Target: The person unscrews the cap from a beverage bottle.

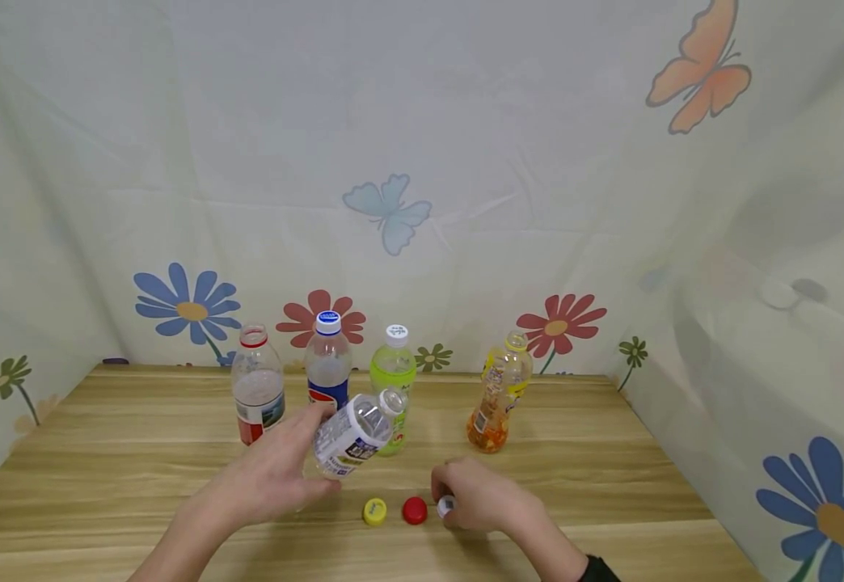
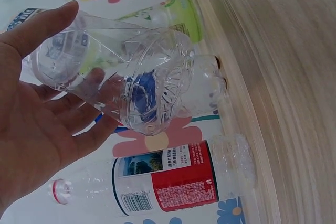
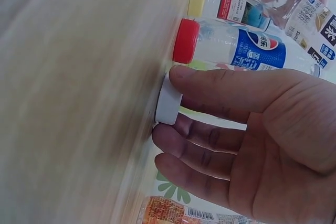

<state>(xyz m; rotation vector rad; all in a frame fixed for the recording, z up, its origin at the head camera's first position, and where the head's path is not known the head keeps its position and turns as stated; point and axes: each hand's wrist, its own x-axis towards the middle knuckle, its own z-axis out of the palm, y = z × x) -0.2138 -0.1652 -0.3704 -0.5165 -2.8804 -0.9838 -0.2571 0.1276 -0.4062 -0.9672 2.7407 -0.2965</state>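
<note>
My left hand [image 1: 287, 469] grips a clear, capless plastic bottle [image 1: 352, 436] with a white label, held tilted above the table with its mouth up to the right. In the left wrist view the bottle's ridged base [image 2: 157, 82] points away from the palm, thumb on one side and fingers on the other. Low at the table, my right hand [image 1: 483, 497] pinches a white bottle cap [image 3: 169, 100] between thumb and fingers. Just left of that hand lie a red cap [image 1: 415, 511] and a yellow cap [image 1: 374, 512].
Behind the hands stand a capless bottle with a red neck ring [image 1: 253, 388], a blue-labelled bottle [image 1: 328, 356] with a white-and-blue cap, and a green bottle [image 1: 393, 364] with a white cap. Farther right is a capless orange-patterned bottle [image 1: 495, 396]. A flowered curtain [image 1: 466, 267] hangs behind the table.
</note>
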